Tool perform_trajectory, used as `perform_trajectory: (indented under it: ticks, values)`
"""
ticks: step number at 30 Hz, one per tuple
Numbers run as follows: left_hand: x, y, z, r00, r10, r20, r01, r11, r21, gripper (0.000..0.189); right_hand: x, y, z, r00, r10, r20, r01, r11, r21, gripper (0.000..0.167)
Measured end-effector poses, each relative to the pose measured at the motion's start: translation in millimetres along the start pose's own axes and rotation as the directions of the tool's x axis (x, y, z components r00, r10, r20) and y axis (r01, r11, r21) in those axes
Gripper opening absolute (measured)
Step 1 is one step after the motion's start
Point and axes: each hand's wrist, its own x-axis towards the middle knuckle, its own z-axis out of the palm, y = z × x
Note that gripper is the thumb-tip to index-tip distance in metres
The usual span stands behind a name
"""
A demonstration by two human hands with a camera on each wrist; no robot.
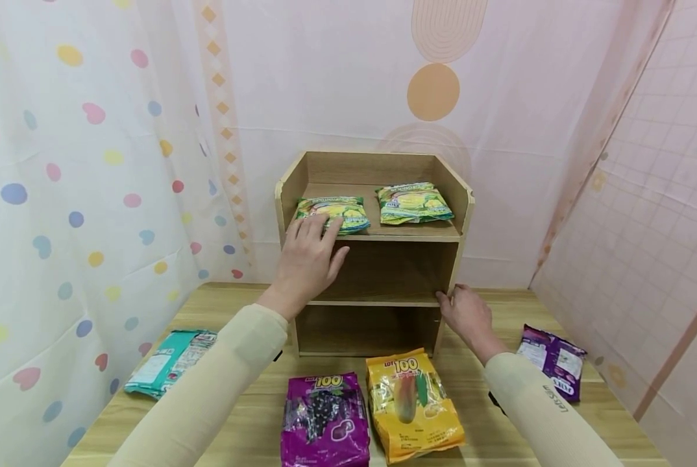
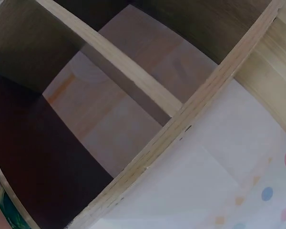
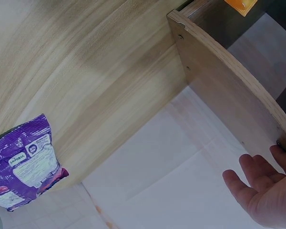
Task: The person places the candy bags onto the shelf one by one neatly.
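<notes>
A small wooden shelf unit [image 1: 383, 238] stands at the back of the table, its lower two levels bare. My left hand [image 1: 310, 256] touches the front of a green-and-yellow candy bag [image 1: 348, 211] on the top level, fingers nearly straight. To the right on that level lies a similar green-and-yellow bag [image 1: 415, 204]. My right hand [image 1: 468, 314] holds the front edge of the unit's right side panel, thumb on the inner side and fingers outside. In the right wrist view, the right hand's fingers [image 3: 238, 183] spread beside that panel [image 3: 229, 90]; the thumb is hidden.
In front of the unit lie a purple grape candy bag [image 1: 325, 421] and a yellow mango candy bag [image 1: 413, 408]. A teal packet [image 1: 170, 363] lies at the table's left, a dark purple packet [image 1: 553, 360] at its right. Patterned curtains [image 1: 348, 78] hang around the wooden table [image 1: 243, 402].
</notes>
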Motion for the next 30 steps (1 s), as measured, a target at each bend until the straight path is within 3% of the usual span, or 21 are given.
perform_trajectory:
  ticks: [8,12,22,30]
  values:
    - [-6.1,3.9,-0.2,0.987,0.106,-0.116,-0.105,0.994,0.016,0.043,-0.3,0.8,0.5,1.000,-0.003,0.009,0.003,1.000,-0.008,0.047]
    - [-6.6,5.5,-0.2,0.982,0.139,-0.130,-0.132,0.990,0.057,0.042,-0.3,0.7,0.7,1.000,-0.002,0.007,0.002,1.000,-0.002,0.046]
    - [-6.5,5.2,2.1,0.996,0.090,-0.018,-0.089,0.994,0.070,0.046,-1.0,-0.7,-0.9,1.000,-0.010,0.008,0.010,1.000,0.003,0.048]
    - [-2.0,7.3,4.3,0.997,0.039,0.068,-0.045,0.996,0.076,0.050,-1.1,0.1,0.1,1.000,-0.008,0.007,0.008,1.000,0.002,0.047]
